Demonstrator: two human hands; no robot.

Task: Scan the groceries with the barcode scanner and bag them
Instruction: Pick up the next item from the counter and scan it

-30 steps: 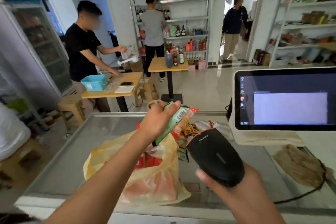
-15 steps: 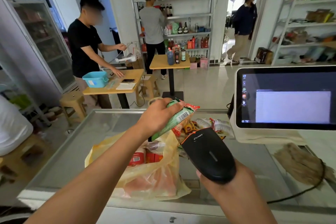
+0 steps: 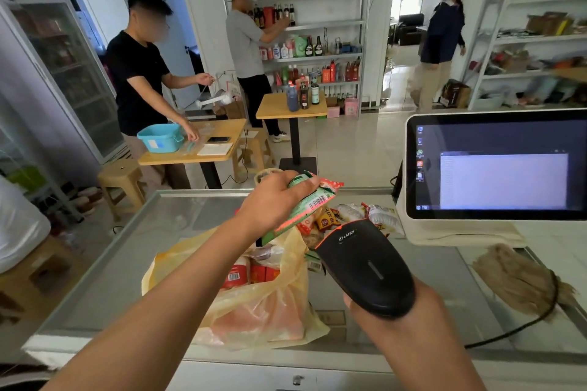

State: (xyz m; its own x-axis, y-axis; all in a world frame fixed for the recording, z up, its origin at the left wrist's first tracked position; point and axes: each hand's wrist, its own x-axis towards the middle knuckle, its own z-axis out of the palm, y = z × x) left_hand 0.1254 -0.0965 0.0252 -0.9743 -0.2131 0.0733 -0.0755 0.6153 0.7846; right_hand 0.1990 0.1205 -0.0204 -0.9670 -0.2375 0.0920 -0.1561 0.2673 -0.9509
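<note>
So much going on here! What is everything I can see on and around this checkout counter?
snack packet: one, green and red with a barcode, held above the bag
plastic bag: one, yellow, open on the counter, groceries inside
loose snack packets: several, mixed colours, behind the bag
barcode scanner: one, black, aimed at the held packet
checkout screen: one, white frame, right on the counter
counter: one, glass-topped, metal-edged
brown cloth: one, right on the counter
basin: one, blue, on a wooden table behind
other people: three, by the tables and shelves
left hand: grips the snack packet
right hand: grips the scanner
</note>
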